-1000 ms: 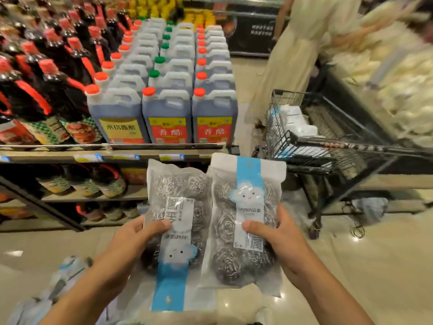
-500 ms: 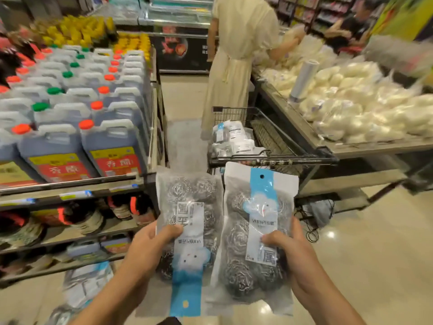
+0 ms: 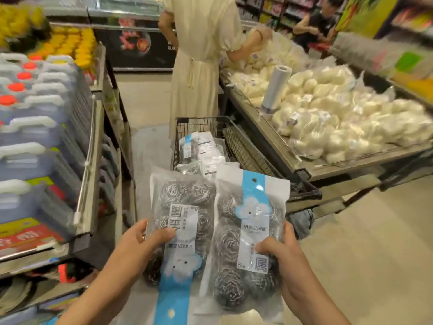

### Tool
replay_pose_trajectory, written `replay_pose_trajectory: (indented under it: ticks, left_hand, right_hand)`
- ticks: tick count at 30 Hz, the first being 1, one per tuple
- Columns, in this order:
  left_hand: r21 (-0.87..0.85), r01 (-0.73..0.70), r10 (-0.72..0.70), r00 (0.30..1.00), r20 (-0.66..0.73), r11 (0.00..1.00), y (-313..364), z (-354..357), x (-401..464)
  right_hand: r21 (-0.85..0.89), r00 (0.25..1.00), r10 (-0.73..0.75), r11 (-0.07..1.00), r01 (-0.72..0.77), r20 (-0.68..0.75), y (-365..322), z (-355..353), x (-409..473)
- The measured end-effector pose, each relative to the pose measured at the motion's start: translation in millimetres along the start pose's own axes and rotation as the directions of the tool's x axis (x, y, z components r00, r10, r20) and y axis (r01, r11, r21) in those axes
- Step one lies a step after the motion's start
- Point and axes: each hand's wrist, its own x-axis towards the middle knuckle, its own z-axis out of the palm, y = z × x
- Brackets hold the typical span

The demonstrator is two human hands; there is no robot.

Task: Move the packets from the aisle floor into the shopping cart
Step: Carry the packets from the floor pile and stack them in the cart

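Supermarket aisle, shelves of vinegar jugs (image 3: 35, 137) down the left side and a table of bagged white buns (image 3: 339, 118) on the right, with another shopper in a cream dress (image 3: 199, 66) standing at the far end. Straight ahead is the shopping cart (image 3: 246, 146), wire basket facing me, and it already has a few packets (image 3: 201, 148) lying inside.

Both hands are busy. The left hand (image 3: 138, 245) grips one packet of steel scourers (image 3: 180, 221), thumb curled over the front label, and that one is upside down. The right hand (image 3: 283, 254) holds a second packet (image 3: 246, 238) the same way, right side up. The two packets overlap a little in the middle and sit just short of the cart's near rim, so neither is in yet.

My take on doing this bit well: carry both forward over the near rim before letting go, low enough that they land flat on the pile and don't slide off. Bags are light and floppy, so a toss could catch the wire edge and drop back to the floor.
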Motion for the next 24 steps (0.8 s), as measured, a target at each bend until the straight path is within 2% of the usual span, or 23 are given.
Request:
replay_pose_trajectory:
  ticks: [10, 16, 24]
  left_hand:
    - [0.015, 0.029, -0.030, 0.996, 0.087, 0.999, 65, 31, 136]
    - [-0.089, 0.169, -0.173, 0.984, -0.037, 0.982, 78, 64, 220]
    - [-0.109, 0.149, -0.170, 0.961, -0.220, 0.983, 111, 111, 324]
  right_hand:
    - [0.021, 0.997, 0.024, 1.000, -0.022, -0.074, -73, 12, 119]
    - [-0.060, 0.997, 0.072, 0.995, -0.073, -0.025, -109, 8, 220]
    - [-0.159, 0.988, 0.138, 0.979, -0.125, 0.071, -159, 11, 380]
